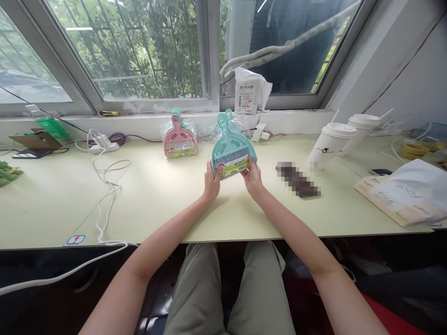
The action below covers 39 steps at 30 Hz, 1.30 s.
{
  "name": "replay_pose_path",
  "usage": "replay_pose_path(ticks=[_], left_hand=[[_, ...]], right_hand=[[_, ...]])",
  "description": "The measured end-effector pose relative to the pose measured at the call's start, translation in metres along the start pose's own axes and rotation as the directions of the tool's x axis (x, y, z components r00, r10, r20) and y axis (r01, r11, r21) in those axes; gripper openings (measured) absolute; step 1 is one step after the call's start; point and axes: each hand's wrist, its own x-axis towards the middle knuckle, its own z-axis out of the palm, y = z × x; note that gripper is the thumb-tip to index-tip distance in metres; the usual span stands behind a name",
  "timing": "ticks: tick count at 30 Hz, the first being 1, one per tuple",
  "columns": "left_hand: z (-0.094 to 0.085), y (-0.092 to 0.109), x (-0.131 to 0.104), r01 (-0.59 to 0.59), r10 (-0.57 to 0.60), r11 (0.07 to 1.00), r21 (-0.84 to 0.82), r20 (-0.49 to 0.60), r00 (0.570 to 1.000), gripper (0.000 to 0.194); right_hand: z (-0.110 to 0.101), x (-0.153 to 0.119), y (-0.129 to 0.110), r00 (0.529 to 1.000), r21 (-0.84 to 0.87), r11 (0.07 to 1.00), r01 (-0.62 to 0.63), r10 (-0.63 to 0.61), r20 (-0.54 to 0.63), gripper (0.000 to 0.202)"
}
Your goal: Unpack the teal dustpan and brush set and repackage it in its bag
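A turquoise dustpan and brush set (233,146) with a printed label is held slightly tilted above the table, its handles pointing toward the window. My left hand (212,182) grips its lower left corner, and my right hand (253,177) grips its lower right corner. Both hands have their fingers closed on the set's edges. To the left, a pink dustpan and brush set (180,139) in clear plastic stands against the window ledge, with turquoise handles showing behind it.
On the pale table (167,204), white cables (104,186) run along the left. Two lidded cups (326,144), a blurred dark object (298,179) and a paper bag (405,190) are at the right. A white package (247,95) stands on the window ledge.
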Motion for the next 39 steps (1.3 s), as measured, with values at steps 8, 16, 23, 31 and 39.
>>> replay_pose_path(ticks=[8,16,23,31,39], left_hand=[[-0.010,0.002,0.008,0.019,-0.018,1.000,0.005,-0.180,0.983,0.032],[-0.008,-0.004,0.009,0.029,-0.034,0.999,-0.043,-0.112,0.993,0.038],[-0.017,0.007,0.018,0.376,-0.201,0.907,-0.191,0.587,0.784,0.063],[-0.021,0.008,0.027,0.400,-0.250,0.839,-0.369,0.391,0.886,0.059],[-0.017,0.016,0.017,0.565,-0.253,0.765,-0.308,0.663,0.704,0.056]], right_hand=[[0.010,-0.016,-0.007,0.935,-0.057,0.997,0.045,-0.022,0.354,0.032],[0.008,-0.014,-0.003,0.972,-0.037,0.999,0.028,-0.019,0.235,0.030],[0.000,-0.005,-0.026,0.978,-0.036,0.981,0.192,-0.188,0.088,0.023],[0.006,-0.015,-0.014,0.985,-0.070,0.991,0.113,-0.102,0.142,0.024],[0.003,-0.010,-0.018,0.985,-0.031,0.990,0.140,-0.136,0.107,0.021]])
